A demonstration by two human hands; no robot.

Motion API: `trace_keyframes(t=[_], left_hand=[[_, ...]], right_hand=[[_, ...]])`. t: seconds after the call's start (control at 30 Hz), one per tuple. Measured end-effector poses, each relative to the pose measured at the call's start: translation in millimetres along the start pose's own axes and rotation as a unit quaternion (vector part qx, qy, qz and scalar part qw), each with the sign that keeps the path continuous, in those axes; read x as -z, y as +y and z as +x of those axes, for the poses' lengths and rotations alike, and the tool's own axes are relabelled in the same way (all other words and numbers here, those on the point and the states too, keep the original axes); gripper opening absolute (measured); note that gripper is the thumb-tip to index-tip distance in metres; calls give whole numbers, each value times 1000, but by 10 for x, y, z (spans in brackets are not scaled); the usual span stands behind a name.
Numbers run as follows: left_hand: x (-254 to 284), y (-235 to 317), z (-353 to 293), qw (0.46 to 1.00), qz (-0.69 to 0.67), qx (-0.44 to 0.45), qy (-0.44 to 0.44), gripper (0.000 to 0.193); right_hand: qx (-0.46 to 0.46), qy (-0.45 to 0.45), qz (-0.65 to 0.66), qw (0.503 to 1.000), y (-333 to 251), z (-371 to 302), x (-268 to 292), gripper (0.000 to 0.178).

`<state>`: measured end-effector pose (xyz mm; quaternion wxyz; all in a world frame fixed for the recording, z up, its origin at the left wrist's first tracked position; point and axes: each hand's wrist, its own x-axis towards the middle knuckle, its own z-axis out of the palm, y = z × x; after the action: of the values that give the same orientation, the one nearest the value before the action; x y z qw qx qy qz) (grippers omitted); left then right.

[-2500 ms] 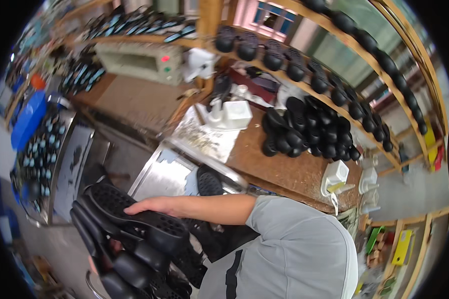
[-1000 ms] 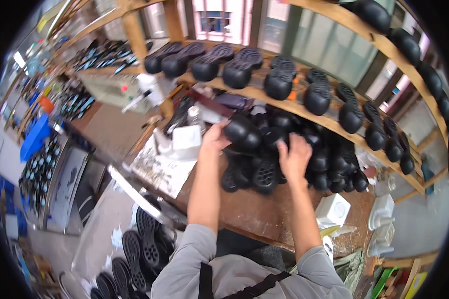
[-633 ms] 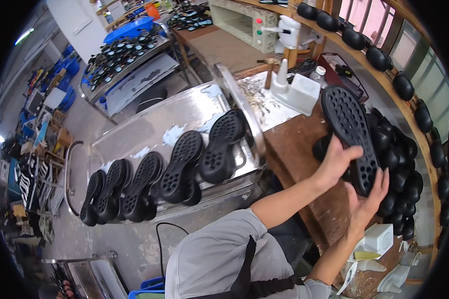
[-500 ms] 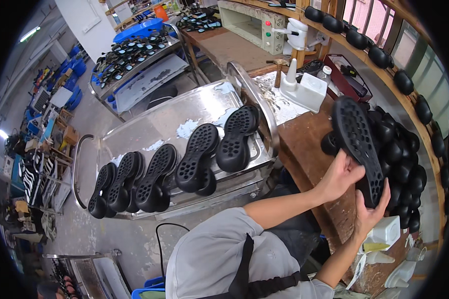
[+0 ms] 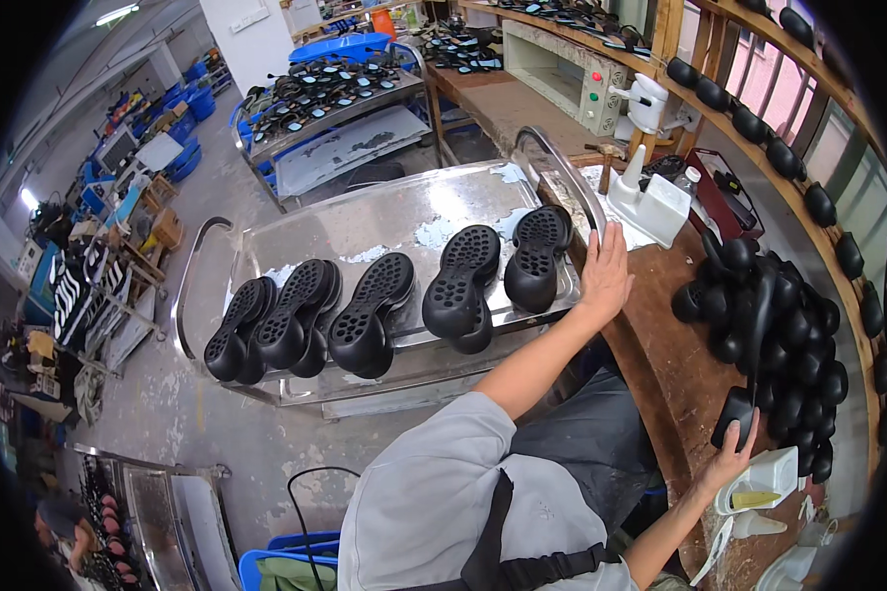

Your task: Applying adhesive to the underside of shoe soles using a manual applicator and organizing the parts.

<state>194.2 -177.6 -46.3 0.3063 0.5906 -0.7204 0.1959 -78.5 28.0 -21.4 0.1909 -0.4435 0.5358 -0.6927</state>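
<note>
My right hand (image 5: pixel 733 453) grips one end of a black shoe sole (image 5: pixel 730 412), which stands nearly edge-on beside a heap of black soles (image 5: pixel 786 340) on the bench. Fingers stretched out, my left hand (image 5: pixel 606 271) holds nothing and is at the trolley's right-hand rail; whether it presses on the metal is unclear. Just left of it, a black sole (image 5: pixel 540 256) with a pitted side up lies on the metal trolley (image 5: pixel 365 231). Several more such soles (image 5: pixel 373 310) line the trolley's near edge, most overlapping another underneath.
The brown workbench (image 5: pixel 650 315) bears a white bottle with a nozzle (image 5: pixel 650 202), a hammer (image 5: pixel 606 158) and a dark red box (image 5: pixel 724 192). Nearer me is a white container (image 5: pixel 764 478). Black soles hang along a wooden rail (image 5: pixel 759 108). Another loaded trolley (image 5: pixel 345 108) stands behind.
My left hand has let go of the sole and moved left to the trolley's rail. The sole, now only in my right hand, has turned edge-on. The view has shifted.
</note>
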Motion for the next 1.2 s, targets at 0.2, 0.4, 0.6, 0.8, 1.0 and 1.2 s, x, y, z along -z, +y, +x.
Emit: trace_keyframes(t=[0.2,0.4,0.6,0.8,1.0,1.2], left_hand=[[-37,185,233,980,-192,51,4,68],[497,623,-103,339,-875,91,-334,77],[209,979,-275,339,-852,48,-397,90],[237,1193,-138,333,-847,75,-408,104],[303,1575,-364,461,-832,41,-307,114],[188,2147,-640,684,-700,-156,-134,111]], right_hand=[[17,11,-162,987,-163,-169,146,61],[-86,-53,-69,992,-167,-167,15,74],[-40,-61,-167,983,-149,-360,257,77],[-126,-81,-113,982,24,-309,441,82],[-32,138,-324,935,-128,-266,1016,70],[-108,313,-339,881,2,-22,1865,45]])
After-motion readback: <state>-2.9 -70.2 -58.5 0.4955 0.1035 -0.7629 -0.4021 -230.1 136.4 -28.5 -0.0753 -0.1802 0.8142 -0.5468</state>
